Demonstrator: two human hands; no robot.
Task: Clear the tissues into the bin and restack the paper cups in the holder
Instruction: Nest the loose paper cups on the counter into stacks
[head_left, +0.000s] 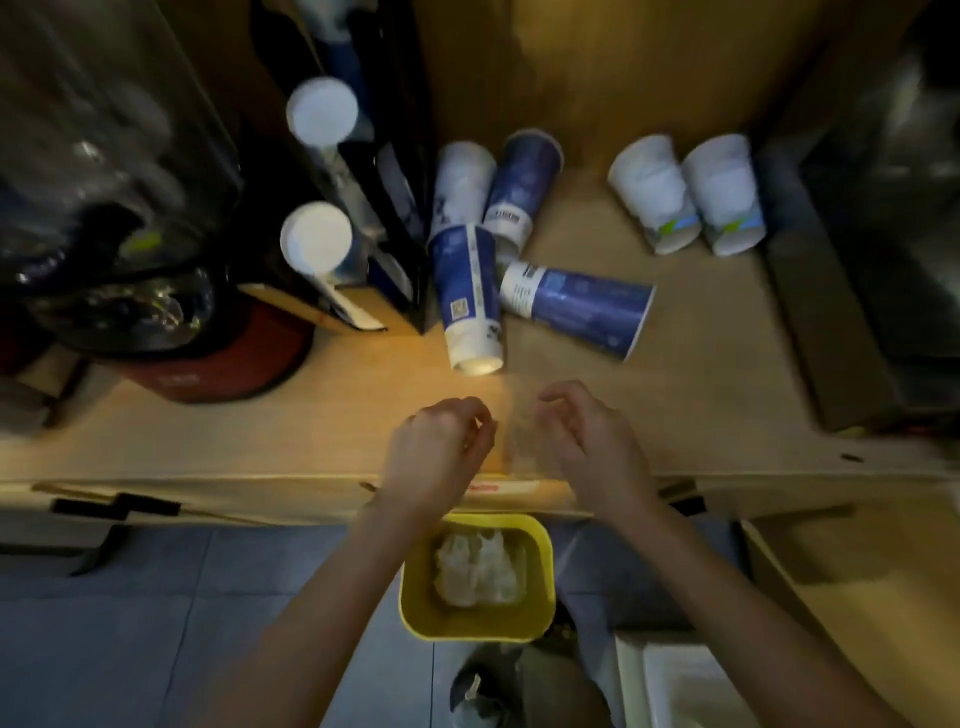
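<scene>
A yellow bin (543, 582) stands on the floor below the counter edge, with crumpled white tissues (478, 569) inside. Several blue and white paper cups lie tipped on the wooden counter: one (467, 296) nearest me, one (582, 306) lying sideways, two more (522, 182) behind. Two white cups (722, 192) stand at the back right. Two white cup stacks (319, 241) lean in a dark holder (400, 218) at the left. My left hand (441, 447) and my right hand (592, 441) hover above the counter's front edge, fingers loosely curled, holding nothing.
A red base (223, 364) with a dark glossy vessel sits on the counter's left. A dark box (831, 312) stands along the right side. A cardboard box (857, 571) sits at lower right, grey floor tiles at lower left.
</scene>
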